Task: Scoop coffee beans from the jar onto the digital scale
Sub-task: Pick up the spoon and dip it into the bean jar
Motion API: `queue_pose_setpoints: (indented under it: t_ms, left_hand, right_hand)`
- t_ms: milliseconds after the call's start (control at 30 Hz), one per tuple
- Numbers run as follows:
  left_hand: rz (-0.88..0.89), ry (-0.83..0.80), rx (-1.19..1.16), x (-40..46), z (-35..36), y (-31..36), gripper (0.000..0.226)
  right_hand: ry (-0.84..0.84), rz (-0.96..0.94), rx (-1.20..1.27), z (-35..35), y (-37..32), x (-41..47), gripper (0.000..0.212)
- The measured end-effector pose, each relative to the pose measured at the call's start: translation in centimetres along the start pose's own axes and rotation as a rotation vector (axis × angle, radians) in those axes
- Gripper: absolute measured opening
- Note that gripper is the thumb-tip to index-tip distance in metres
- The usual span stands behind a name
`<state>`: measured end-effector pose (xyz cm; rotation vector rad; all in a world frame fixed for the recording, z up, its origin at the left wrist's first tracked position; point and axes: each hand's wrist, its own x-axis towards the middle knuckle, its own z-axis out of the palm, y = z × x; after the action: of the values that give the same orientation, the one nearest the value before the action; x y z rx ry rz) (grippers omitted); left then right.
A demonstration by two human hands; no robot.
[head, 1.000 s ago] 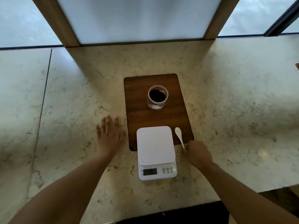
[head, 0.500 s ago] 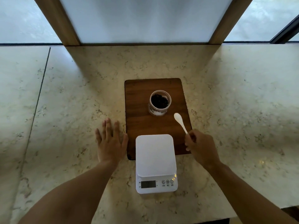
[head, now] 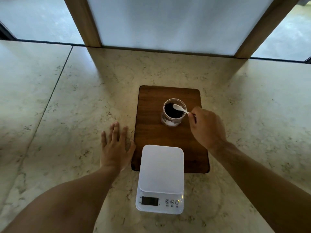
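A clear open jar (head: 171,121) of dark coffee beans (head: 172,111) stands on a dark wooden board (head: 151,115). My right hand (head: 206,127) pinches the handle of a small white spoon (head: 180,108), whose bowl hangs over the jar's mouth, just above the beans. The white digital scale (head: 160,175) sits at the board's near edge, its platform bare and its display dark. My left hand (head: 116,147) lies flat on the counter with fingers spread, just left of the board.
The board and scale rest on a pale marble counter (head: 67,115) with a seam running down its left side. Behind it rise a frosted window panel (head: 168,22) and two wooden posts (head: 82,21).
My right hand has carried the spoon away from beside the scale, forward and up to the jar; its bowl now sits over the beans. My left hand has stayed flat on the counter.
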<state>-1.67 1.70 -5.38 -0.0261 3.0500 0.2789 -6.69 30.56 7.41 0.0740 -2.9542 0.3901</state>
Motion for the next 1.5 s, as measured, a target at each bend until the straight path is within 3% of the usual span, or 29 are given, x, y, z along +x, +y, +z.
queue_pose_setpoints:
  t_ms: [267, 700, 1500]
  left_hand:
    - [-0.004, 0.05, -0.01, 0.2, 1.1, -0.6, 0.073]
    - [0.023, 0.051, 0.042, 0.2, 1.5, -1.0, 0.074]
    - [0.036, 0.053, 0.017, 0.1, 1.2, -0.8, 0.076]
  right_hand:
    - [-0.112, 0.113, -0.009, 0.9, -0.6, 1.4, 0.021]
    - [-0.282, 0.381, 0.311, 1.7, -0.1, 3.7, 0.033]
    - [-0.282, 0.572, 0.5, 1.2, 1.2, 2.7, 0.034]
